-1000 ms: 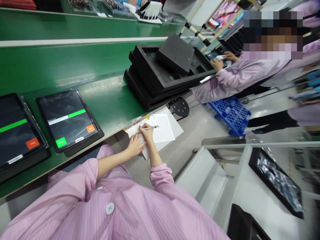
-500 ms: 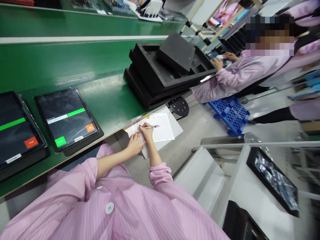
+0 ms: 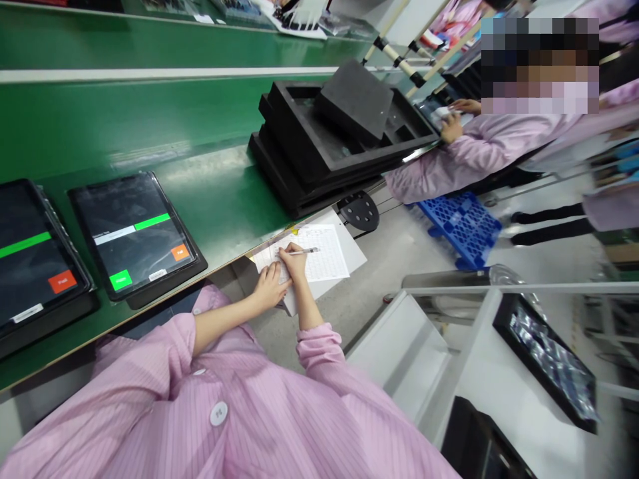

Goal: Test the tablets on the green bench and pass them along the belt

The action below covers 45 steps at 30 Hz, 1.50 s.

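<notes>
My right hand [image 3: 294, 261] is closed around a slim pen [image 3: 303, 251], its tip down at a printed sheet [image 3: 325, 256] ruled like a table. Beside it, my left hand [image 3: 271, 287] lies flat along the near edge of the paper, fingers stretched out. The sheet rests on a larger white board or paper [image 3: 355, 255] that juts past the bench edge. What is written under my fingers is hidden.
On the green bench [image 3: 219, 213] at left lie a tablet [image 3: 132, 199] and another tablet [image 3: 24, 213], both screens lit. Stacked black foam trays [image 3: 319, 163] stand ahead. A co-worker [image 3: 499, 153] is at right, above a blue pallet [image 3: 462, 229]. A white cart [image 3: 539, 426] stands near right.
My hands stay almost in place, with the pen still on the sheet. At right, the co-worker's hands have shifted slightly, and another person's legs have moved.
</notes>
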### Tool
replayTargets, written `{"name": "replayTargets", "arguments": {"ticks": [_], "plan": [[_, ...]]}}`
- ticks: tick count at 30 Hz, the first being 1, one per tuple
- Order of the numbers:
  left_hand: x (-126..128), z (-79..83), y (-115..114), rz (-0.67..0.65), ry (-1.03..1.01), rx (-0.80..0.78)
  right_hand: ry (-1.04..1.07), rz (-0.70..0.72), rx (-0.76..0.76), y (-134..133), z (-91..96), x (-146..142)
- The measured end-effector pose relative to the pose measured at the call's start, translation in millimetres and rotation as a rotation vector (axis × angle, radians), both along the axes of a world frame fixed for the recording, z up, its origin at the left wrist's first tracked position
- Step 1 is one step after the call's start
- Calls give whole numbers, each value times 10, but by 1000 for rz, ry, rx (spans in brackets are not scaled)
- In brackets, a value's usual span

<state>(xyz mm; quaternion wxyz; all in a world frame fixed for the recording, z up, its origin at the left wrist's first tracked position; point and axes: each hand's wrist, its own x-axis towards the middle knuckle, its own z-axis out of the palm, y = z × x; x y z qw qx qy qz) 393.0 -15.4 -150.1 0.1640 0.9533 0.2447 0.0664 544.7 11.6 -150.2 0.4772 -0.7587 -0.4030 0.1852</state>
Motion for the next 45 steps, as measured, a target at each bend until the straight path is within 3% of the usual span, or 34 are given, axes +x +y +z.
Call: {"name": "replayTargets", "arguments": {"ticks": [45], "plan": [[12, -77, -6, -12, -12, 13, -1, -14, 19, -6, 11, -5]]}}
